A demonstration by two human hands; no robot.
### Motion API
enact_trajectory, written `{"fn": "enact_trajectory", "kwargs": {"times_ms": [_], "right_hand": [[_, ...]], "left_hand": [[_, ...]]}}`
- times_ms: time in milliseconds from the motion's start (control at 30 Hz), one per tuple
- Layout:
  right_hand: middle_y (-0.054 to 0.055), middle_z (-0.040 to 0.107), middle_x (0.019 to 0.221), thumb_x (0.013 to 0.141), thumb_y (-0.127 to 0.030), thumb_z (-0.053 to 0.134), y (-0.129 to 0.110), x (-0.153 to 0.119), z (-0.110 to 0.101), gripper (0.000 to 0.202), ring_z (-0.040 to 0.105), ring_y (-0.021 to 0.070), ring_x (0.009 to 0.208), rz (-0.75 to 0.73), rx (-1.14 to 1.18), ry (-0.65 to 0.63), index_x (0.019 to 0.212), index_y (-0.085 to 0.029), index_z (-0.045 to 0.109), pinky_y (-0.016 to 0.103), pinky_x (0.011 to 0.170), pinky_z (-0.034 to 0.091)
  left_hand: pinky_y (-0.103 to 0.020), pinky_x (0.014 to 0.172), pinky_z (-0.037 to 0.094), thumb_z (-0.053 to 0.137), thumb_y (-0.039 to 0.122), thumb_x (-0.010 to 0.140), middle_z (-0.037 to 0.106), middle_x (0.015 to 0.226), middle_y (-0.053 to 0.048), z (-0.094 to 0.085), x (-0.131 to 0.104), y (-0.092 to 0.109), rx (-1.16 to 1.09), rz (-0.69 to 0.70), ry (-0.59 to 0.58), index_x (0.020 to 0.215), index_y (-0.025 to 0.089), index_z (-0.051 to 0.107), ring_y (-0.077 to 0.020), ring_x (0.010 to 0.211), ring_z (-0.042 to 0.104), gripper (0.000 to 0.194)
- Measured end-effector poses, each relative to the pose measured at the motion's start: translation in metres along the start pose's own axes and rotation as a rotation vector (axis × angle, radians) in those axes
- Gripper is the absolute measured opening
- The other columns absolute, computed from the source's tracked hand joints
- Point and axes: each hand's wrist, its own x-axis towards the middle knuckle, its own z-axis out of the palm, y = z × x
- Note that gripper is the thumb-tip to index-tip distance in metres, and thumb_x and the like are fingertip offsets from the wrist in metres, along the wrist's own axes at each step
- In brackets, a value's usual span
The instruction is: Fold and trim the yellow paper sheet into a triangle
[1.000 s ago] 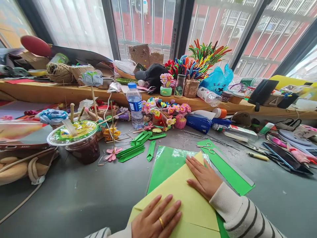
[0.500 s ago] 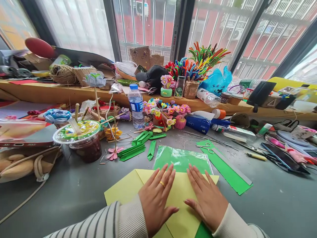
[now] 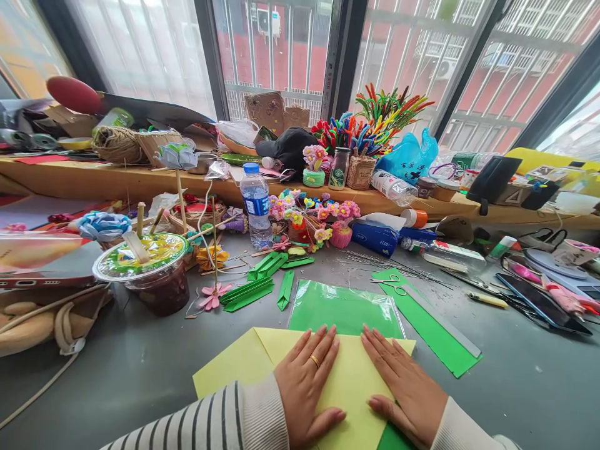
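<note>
A sheet of pale yellow paper (image 3: 234, 362) with a crease and a folded part lies on the grey table in front of me. Flat on its middle rests my left hand (image 3: 307, 387), fingers stretched out, a gold ring on one of them. My right hand (image 3: 403, 387) presses flat near the paper's right side, thumb apart from the fingers. Just beyond the yellow paper's far edge is green paper in a clear sleeve (image 3: 347, 306). Some green also shows below my right hand, mostly hidden.
Scissors (image 3: 396, 284) and a steel ruler (image 3: 440, 319) lie on a green strip (image 3: 457, 359) at right. Folded green pieces (image 3: 248, 294) sit ahead-left, near a lidded cup (image 3: 162, 290) and a water bottle (image 3: 255, 206). Craft flowers (image 3: 323, 215) and a cluttered ledge (image 3: 225, 192) stand behind.
Both hands have slid slightly right and toward me across the yellow paper, still flat. The whole view has shifted a little as well.
</note>
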Motion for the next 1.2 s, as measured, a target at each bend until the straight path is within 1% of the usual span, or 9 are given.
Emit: {"fn": "enact_trajectory", "kwargs": {"times_ms": [200,333,433,567,633,700,833,1000,1200], "right_hand": [[0.008,0.013,0.133,0.077,-0.048,0.034,0.021,-0.021,-0.001,0.072,0.017,0.0247,0.119,0.09,-0.07,-0.002,0.128,-0.018,-0.007,0.049,0.09,0.027],[0.007,0.018,0.131,0.076,-0.048,0.035,0.039,-0.039,0.004,0.071,0.021,0.0252,0.117,0.15,-0.117,0.043,0.129,-0.019,-0.003,0.051,0.089,0.028],[0.007,0.028,0.128,0.076,-0.048,0.034,0.062,-0.051,0.001,0.062,0.029,0.0255,0.114,0.228,-0.128,0.073,0.128,-0.018,0.017,0.049,0.087,0.032],[0.014,0.045,0.117,0.078,-0.042,0.03,0.101,-0.047,-0.017,0.052,0.039,0.025,0.108,0.482,-0.197,0.091,0.114,-0.007,0.044,0.041,0.088,0.035],[0.013,0.052,0.11,0.077,-0.038,0.034,0.117,-0.035,-0.025,0.044,0.046,0.0238,0.102,0.614,-0.234,0.084,0.105,-0.01,0.051,0.038,0.085,0.038],[0.012,0.059,0.101,0.075,-0.034,0.036,0.128,-0.022,-0.029,0.036,0.055,0.0253,0.089,0.662,-0.236,0.065,0.098,-0.014,0.056,0.039,0.074,0.045],[0.01,0.065,0.085,0.071,-0.022,0.038,0.134,-0.006,-0.027,0.027,0.061,0.0258,0.07,0.697,-0.24,0.039,0.084,-0.019,0.062,0.038,0.058,0.046],[0.01,0.065,0.084,0.068,-0.014,0.037,0.133,-0.007,-0.025,0.03,0.061,0.0255,0.065,0.709,-0.248,0.069,0.085,-0.019,0.062,0.036,0.054,0.045],[0.01,0.062,0.094,0.076,-0.024,0.031,0.119,-0.01,-0.051,0.033,0.059,0.0244,0.074,0.749,-0.243,0.261,0.094,-0.016,0.057,0.034,0.06,0.044]], "left_hand": [[-0.042,0.096,0.019,0.024,0.054,0.076,0.022,0.132,-0.012,0.0,0.0,0.0,-0.007,-0.007,0.003,0.127,0.007,0.016,-0.0256,0.12,0.016,0.069],[-0.041,0.096,0.02,0.023,0.054,0.076,0.021,0.132,-0.012,0.0,-0.001,-0.003,0.014,0.008,-0.011,0.127,0.008,0.014,-0.0252,0.12,0.016,0.07],[-0.041,0.095,0.02,0.023,0.054,0.076,0.022,0.132,-0.012,-0.002,-0.003,-0.007,0.018,0.03,-0.004,0.127,0.008,0.014,-0.0252,0.12,0.017,0.07],[-0.04,0.096,0.019,0.021,0.057,0.075,0.021,0.132,-0.01,-0.008,-0.007,-0.013,0.024,0.073,-0.036,0.127,0.01,0.014,-0.0245,0.12,0.016,0.071],[-0.041,0.096,0.019,0.019,0.058,0.074,0.02,0.132,-0.011,-0.013,-0.012,-0.015,0.03,0.082,-0.051,0.127,0.01,0.014,-0.0249,0.12,0.016,0.072],[-0.043,0.095,0.019,0.019,0.058,0.074,0.021,0.132,-0.011,-0.017,-0.019,-0.014,0.038,0.084,-0.044,0.127,0.01,0.014,-0.0258,0.12,0.016,0.072],[-0.043,0.095,0.019,0.015,0.057,0.076,0.027,0.13,-0.01,-0.018,-0.037,-0.006,0.09,0.1,-0.001,0.127,0.014,0.019,-0.0255,0.119,0.019,0.067],[-0.041,0.097,0.012,0.016,0.037,0.084,0.032,0.128,-0.004,-0.008,-0.044,0.004,0.181,0.076,0.026,0.126,0.021,0.022,-0.02,0.119,0.02,0.045],[-0.046,0.095,0.015,0.008,0.06,0.074,0.028,0.13,-0.01,0.003,-0.031,0.006,0.112,0.142,0.033,0.127,0.017,0.019,-0.0258,0.119,0.019,0.069]]}}
